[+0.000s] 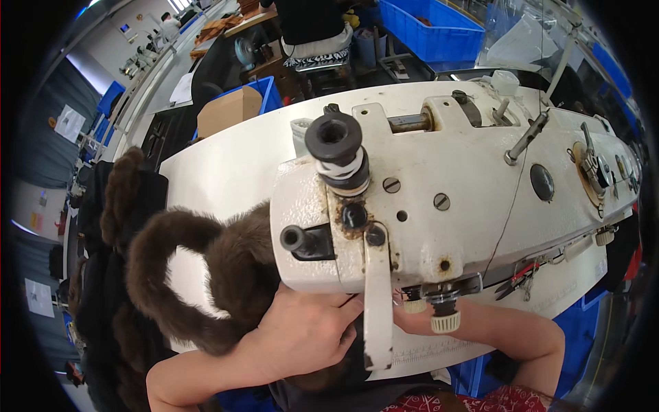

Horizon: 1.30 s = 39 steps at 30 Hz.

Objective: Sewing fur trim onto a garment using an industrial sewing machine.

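A white sewing machine (425,199) fills the middle and right of the view. Its head hides the needle area. Brown fur trim (147,264) loops over the white table on the left and runs under the machine head along with dark cloth. My left hand (305,333) is closed, its fingers curled and pressed on the fur piece just left of the presser lever (377,302). From the right my right hand (412,319) reaches in beneath the machine arm; its fingers are mostly hidden behind the lever and the tension knobs.
Red-handled snips (518,280) lie on the table (213,175) beneath the machine arm. Dark garments with fur trim (123,199) hang at the left edge. Behind stand a cardboard piece (230,113) in a blue bin and a large blue crate (432,34). A seated person (312,24) is beyond.
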Each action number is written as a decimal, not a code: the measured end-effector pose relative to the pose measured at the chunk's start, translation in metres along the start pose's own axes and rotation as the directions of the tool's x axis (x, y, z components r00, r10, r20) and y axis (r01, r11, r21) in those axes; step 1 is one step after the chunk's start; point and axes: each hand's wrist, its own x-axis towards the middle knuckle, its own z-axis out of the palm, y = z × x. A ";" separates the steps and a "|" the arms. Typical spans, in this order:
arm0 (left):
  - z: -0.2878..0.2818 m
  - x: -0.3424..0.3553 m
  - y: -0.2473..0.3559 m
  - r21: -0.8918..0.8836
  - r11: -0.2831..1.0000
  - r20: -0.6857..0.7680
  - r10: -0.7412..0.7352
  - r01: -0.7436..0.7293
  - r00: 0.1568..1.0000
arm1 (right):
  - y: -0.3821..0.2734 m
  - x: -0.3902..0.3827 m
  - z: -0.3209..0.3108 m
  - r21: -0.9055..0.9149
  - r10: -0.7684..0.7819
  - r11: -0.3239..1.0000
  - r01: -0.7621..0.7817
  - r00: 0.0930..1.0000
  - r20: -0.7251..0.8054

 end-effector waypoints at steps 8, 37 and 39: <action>0.018 -0.005 -0.011 -0.150 0.968 0.131 -0.183 0.202 0.974 | 0.000 0.005 -0.014 0.015 -0.001 1.000 0.004 0.978 -0.206; 0.045 0.014 0.002 0.188 0.879 -0.156 -0.413 0.438 0.897 | -0.015 0.012 -0.040 -0.076 -0.016 0.997 0.002 0.981 -0.191; 0.048 0.011 0.002 0.298 0.879 -0.171 -0.335 0.373 0.927 | -0.014 0.010 -0.040 -0.095 -0.033 0.995 0.014 0.978 -0.206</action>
